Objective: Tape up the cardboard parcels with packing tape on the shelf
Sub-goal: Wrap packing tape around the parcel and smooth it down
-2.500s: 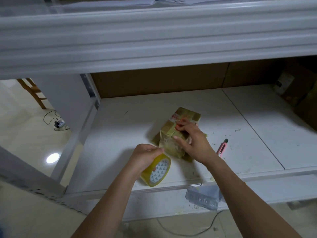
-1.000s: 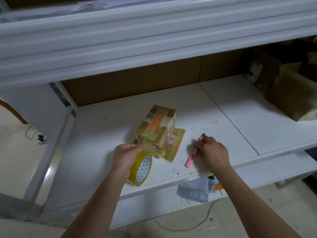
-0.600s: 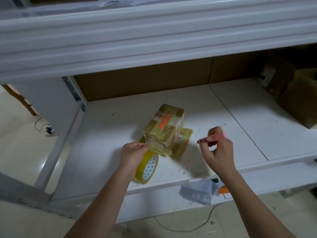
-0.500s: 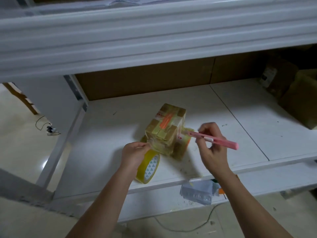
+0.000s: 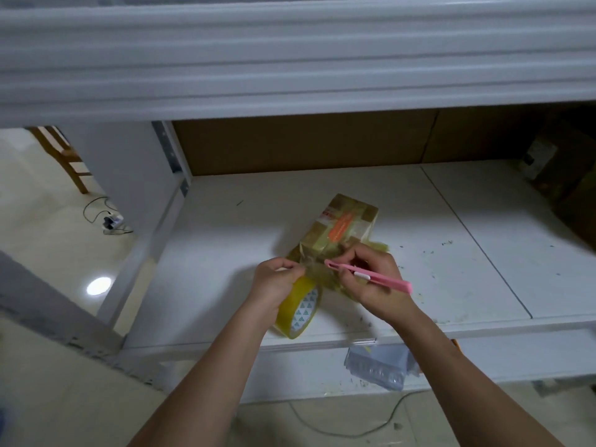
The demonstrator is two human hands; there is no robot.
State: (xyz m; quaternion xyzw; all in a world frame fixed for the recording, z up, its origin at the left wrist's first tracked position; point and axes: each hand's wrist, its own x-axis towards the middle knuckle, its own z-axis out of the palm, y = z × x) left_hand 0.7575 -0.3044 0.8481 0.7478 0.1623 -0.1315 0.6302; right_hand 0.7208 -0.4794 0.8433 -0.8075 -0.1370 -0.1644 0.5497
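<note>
White shelf (image 5: 483, 253), taped parcel (image 5: 342, 227); left hand (image 5: 274, 282) pinching tape roll (image 5: 300, 311), right hand (image 5: 371, 279) gripping pink cutter (image 5: 380, 277).

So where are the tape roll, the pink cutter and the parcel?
tape roll (image 5: 303, 312): head view, its side face.
pink cutter (image 5: 383, 279): head view, mid handle.
parcel (image 5: 345, 224): head view, top face.

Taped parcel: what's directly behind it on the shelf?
Behind the parcel, bare white shelf runs to a brown cardboard backing. The parcel hides the strip just behind it.
</note>
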